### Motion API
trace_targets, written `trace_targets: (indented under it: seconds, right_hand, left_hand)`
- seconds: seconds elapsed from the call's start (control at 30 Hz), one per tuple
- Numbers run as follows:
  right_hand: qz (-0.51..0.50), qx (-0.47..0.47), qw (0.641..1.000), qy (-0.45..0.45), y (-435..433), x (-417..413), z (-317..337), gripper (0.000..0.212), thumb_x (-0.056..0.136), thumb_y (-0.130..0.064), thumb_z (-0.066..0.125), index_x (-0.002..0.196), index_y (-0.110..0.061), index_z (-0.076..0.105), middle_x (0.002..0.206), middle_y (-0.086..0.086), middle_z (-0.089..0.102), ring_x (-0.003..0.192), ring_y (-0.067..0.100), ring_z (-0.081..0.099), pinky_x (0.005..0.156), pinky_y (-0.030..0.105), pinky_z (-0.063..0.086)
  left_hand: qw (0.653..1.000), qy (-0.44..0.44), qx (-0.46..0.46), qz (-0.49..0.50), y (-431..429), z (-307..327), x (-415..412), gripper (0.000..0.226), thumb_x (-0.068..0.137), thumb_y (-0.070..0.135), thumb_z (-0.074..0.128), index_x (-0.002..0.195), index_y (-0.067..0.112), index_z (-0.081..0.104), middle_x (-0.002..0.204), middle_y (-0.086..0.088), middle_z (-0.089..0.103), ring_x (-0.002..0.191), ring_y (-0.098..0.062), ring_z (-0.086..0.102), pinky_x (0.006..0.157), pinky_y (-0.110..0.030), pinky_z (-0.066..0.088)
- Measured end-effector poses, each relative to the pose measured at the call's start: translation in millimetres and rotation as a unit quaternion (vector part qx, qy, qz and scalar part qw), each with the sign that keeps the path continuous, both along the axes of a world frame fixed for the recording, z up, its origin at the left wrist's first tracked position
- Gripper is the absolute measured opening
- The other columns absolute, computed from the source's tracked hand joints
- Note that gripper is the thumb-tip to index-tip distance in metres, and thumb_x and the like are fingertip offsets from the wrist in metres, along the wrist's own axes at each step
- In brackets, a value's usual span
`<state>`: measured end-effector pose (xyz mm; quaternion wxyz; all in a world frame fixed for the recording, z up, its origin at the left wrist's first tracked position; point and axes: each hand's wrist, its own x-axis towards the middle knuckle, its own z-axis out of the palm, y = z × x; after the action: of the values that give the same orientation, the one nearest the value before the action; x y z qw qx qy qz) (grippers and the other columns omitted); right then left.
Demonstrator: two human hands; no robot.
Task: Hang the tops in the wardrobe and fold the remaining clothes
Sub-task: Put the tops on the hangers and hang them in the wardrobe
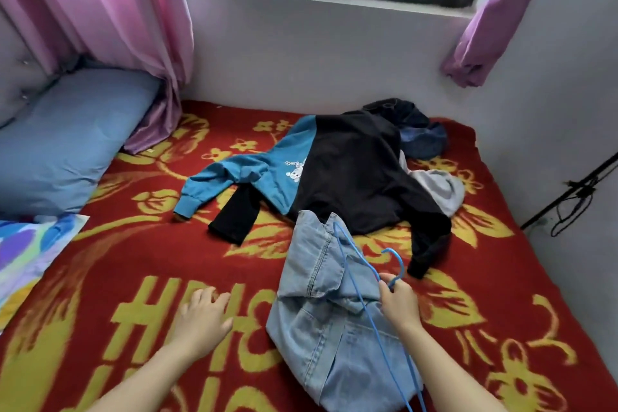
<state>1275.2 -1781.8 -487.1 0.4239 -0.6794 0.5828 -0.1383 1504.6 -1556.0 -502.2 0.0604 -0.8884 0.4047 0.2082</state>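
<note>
While the right hand (398, 303) is gripping a thin blue wire hanger (400, 262) just below its hook, fingers curled round the wire, the hanger is lying across a crumpled light-blue denim garment (321, 321) on the red-and-yellow floral blanket (133, 261). The left hand (204, 311) is spreading straight fingers beside the denim, holding nothing. Beyond, a black long-sleeved top (354, 177) is lying over a teal one (234, 174).

blue hanger (371, 321) and denim garment (321, 328) clipped by bottom edge. teal sweatshirt (267, 170), grey garment (441, 191) partly buried under black top (354, 177). left hand (204, 311) motion-blurred.
</note>
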Motion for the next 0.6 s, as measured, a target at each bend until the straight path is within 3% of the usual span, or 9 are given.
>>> trace_targets:
  seconds: [0.2, 0.27, 0.37, 0.6]
  right_hand:
    - [0.025, 0.030, 0.998, 0.045, -37.2, 36.5, -41.7, 0.028, 0.095, -0.008, 0.043, 0.117, -0.006, 0.061, 0.063, -0.006, 0.049, 0.067, 0.023, 0.053, 0.068, 0.039, 0.047]
    - [0.026, 0.054, 0.996, 0.073, -45.2, 43.6, -58.9, 0.029, 0.096, -0.009, 0.041, 0.119, -0.005, 0.059, 0.062, -0.001, 0.052, 0.057, 0.023, 0.053, 0.061, 0.035, 0.046]
    - [0.029, 0.060, 0.993, 0.093, -54.6, 53.8, -74.2, 0.031, 0.097, -0.012, 0.041, 0.122, -0.009, 0.058, 0.066, -0.003, 0.053, 0.058, 0.021, 0.055, 0.064, 0.034, 0.049]
    - [0.013, 0.046, 0.996, 0.077, -73.9, 62.1, -97.9, 0.027, 0.094, -0.008, 0.045, 0.114, -0.012, 0.064, 0.054, 0.001, 0.049, 0.050, 0.015, 0.044, 0.049, 0.027, 0.031]
  left_hand:
    - [0.999, 0.040, 0.001, 0.028, -54.3, -53.7, 28.7, 0.051, 0.097, 0.040, 0.038, 0.145, 0.024, 0.028, 0.152, -0.005, 0.024, 0.140, -0.022, 0.018, 0.109, -0.035, 0.028]
    - [0.998, 0.047, 0.001, 0.033, -69.8, -72.6, 39.2, 0.048, 0.097, 0.038, 0.039, 0.143, 0.025, 0.031, 0.151, -0.004, 0.026, 0.139, -0.022, 0.021, 0.108, -0.035, 0.030]
    - [0.998, 0.051, 0.004, 0.027, -100.4, -96.9, 59.0, 0.046, 0.098, 0.035, 0.037, 0.143, 0.025, 0.031, 0.151, -0.003, 0.024, 0.138, -0.022, 0.021, 0.107, -0.035, 0.032]
    - [0.998, 0.020, -0.019, -0.062, -203.2, -143.1, 98.9, 0.044, 0.098, 0.019, 0.035, 0.142, 0.023, 0.037, 0.157, -0.003, 0.012, 0.137, -0.026, 0.026, 0.103, -0.039, 0.034]
